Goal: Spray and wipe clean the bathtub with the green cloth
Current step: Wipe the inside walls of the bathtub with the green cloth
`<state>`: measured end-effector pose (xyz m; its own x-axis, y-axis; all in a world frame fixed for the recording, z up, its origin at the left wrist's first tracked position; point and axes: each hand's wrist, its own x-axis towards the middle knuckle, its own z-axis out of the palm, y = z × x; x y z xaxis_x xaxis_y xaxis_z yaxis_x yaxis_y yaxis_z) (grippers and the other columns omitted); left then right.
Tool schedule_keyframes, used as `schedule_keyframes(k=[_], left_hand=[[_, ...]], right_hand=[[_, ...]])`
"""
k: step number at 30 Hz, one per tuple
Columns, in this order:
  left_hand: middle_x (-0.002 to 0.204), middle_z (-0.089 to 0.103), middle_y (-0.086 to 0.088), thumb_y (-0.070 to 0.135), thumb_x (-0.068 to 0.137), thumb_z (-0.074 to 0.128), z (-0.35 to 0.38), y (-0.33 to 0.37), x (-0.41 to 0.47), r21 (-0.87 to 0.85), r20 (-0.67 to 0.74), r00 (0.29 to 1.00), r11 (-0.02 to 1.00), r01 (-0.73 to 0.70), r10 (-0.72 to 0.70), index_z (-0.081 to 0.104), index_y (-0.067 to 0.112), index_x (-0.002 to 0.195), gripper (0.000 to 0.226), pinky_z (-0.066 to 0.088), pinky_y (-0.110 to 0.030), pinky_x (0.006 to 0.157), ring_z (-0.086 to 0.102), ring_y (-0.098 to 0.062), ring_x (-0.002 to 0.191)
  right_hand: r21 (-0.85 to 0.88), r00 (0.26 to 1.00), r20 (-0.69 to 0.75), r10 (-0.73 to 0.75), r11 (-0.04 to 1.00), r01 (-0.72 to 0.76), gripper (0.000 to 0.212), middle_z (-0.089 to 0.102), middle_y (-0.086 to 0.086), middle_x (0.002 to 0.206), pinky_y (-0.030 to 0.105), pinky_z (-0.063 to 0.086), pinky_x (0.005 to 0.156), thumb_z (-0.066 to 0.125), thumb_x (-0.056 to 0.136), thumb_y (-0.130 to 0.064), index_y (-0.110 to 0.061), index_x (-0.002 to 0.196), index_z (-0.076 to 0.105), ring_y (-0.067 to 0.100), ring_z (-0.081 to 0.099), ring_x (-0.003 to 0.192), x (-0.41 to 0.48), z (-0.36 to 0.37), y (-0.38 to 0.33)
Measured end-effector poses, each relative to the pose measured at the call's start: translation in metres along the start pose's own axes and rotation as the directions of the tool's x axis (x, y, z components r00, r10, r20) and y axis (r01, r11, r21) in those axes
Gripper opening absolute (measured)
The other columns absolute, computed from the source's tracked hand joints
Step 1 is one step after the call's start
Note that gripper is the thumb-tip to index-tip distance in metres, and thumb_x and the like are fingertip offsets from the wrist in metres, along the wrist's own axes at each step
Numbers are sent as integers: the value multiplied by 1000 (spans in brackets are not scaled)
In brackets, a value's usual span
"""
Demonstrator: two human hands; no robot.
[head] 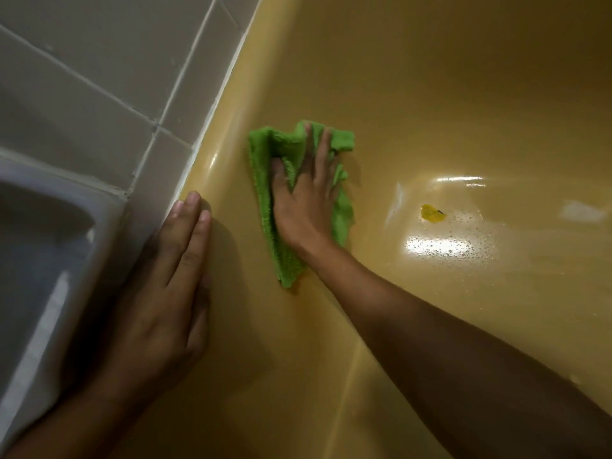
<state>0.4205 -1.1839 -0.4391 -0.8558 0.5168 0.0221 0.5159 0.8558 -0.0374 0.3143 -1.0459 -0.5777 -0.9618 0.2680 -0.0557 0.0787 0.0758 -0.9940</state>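
Observation:
The mustard-yellow bathtub (430,94) fills most of the view, seen from above. My right hand (306,197) presses the crumpled green cloth (265,167) against the tub's inner left wall, fingers spread over the fabric. My left hand (165,286) lies flat on the tub's rim, fingers together, holding nothing. Wet droplets and glare (440,246) show on the tub floor to the right of the cloth. No spray bottle is in view.
A small bright yellow patch (432,213) sits on the tub floor. Grey wall tiles (99,61) with white grout border the tub rim on the left. A white fixture (39,246) fills the lower left corner.

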Motion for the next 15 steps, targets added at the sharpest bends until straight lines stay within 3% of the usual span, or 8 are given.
schedule_keyframes(k=[3, 6, 9, 15], left_hand=[[172, 14, -11, 3, 92, 47, 0, 0, 4, 6, 1, 1000, 1000, 7, -7, 24, -1, 160, 72, 11, -38, 130, 12, -27, 160], [173, 13, -10, 1, 91, 47, 0, 1, 9, 9, -6, 1000, 1000, 14, -14, 24, 0, 161, 73, 11, -37, 130, 11, -26, 160], [173, 14, -9, 1, 91, 48, 2, 2, 14, 0, -17, 999, 1000, 31, -31, 25, 1, 161, 73, 11, -36, 130, 11, -25, 160], [172, 18, -7, 8, 93, 51, 4, 3, 23, 10, -38, 999, 999, 37, -36, 29, 5, 161, 71, 14, -38, 130, 14, -24, 160]], right_hand=[[-6, 989, 5, -149, 989, 149, 72, -20, -9, 169, 57, -8, 124, 34, 103, -59, -35, 163, 1, 28, -13, 157, -22, 5, -11], [2, 982, -3, -190, 982, 190, 72, -13, -9, 171, 56, -1, 126, 33, 102, -58, -31, 164, 8, 23, -7, 158, -41, 7, 8], [-4, 992, 10, -129, 992, 130, 71, -13, -10, 170, 58, 5, 125, 31, 102, -58, -30, 164, 8, 19, -7, 158, -56, 9, 40], [-53, 993, 119, 9, 999, -3, 76, -28, -16, 165, 60, 7, 124, 26, 100, -66, -37, 161, -9, 20, -15, 157, -60, -2, 76]])
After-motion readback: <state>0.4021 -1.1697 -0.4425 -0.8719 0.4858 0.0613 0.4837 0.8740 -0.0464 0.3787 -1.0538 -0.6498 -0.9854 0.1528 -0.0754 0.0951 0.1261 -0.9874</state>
